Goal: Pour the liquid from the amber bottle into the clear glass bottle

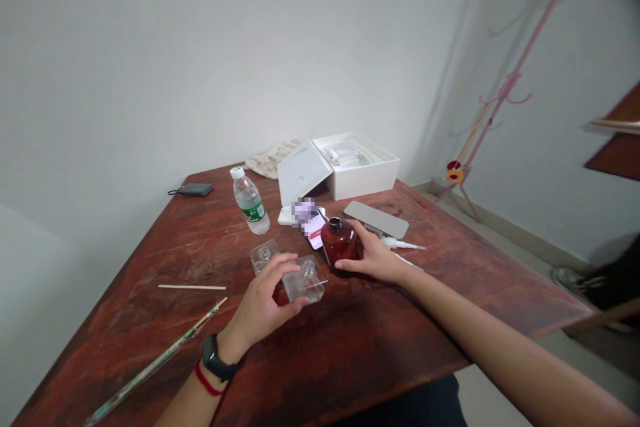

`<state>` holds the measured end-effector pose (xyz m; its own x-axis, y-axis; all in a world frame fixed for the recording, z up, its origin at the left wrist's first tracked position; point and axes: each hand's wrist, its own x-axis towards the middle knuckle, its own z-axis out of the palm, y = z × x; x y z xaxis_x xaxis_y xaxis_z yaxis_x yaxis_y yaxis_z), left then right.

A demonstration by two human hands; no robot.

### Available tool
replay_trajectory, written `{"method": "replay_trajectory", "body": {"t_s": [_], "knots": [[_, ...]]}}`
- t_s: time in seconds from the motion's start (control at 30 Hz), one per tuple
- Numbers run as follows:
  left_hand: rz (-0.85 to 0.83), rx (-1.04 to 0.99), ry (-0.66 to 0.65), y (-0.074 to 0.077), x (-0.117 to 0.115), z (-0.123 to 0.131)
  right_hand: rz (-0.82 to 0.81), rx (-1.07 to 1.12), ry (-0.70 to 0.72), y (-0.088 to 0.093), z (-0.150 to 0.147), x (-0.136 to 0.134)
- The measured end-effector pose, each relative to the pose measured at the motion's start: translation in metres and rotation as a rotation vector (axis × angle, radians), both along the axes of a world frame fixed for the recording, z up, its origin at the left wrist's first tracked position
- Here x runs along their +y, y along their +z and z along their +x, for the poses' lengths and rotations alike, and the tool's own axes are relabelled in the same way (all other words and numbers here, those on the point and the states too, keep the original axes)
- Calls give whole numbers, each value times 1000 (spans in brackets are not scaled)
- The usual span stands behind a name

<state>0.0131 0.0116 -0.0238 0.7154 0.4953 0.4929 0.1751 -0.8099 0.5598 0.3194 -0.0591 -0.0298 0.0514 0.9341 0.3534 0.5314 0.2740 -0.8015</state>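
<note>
My left hand (264, 303) grips a small clear square bottle (306, 278) that rests on the dark red wooden table (350, 347); fingers and thumb are wrapped round it. A second clear bottle (264, 255) stands just behind it, untouched. My right hand (376, 255) is wrapped round a dark red round bottle (339, 241) with an open neck, upright on the table. A white pump nozzle (403, 244) lies just right of that hand.
A phone (313, 225) lies behind the red bottle. Farther back are a water bottle (250, 201), an open white box (345, 165), a grey flat case (375, 219), a cloth pouch (273, 159) and a dark device (195, 189). A wooden stick (192, 287) and a glass rod (155, 363) lie left.
</note>
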Motion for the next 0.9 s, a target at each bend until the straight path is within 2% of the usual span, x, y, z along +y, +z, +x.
{"method": "replay_trajectory", "body": {"t_s": [0.9], "knots": [[0,-7,0,0,0,0,7,3,-8,0,-1,-1]]}}
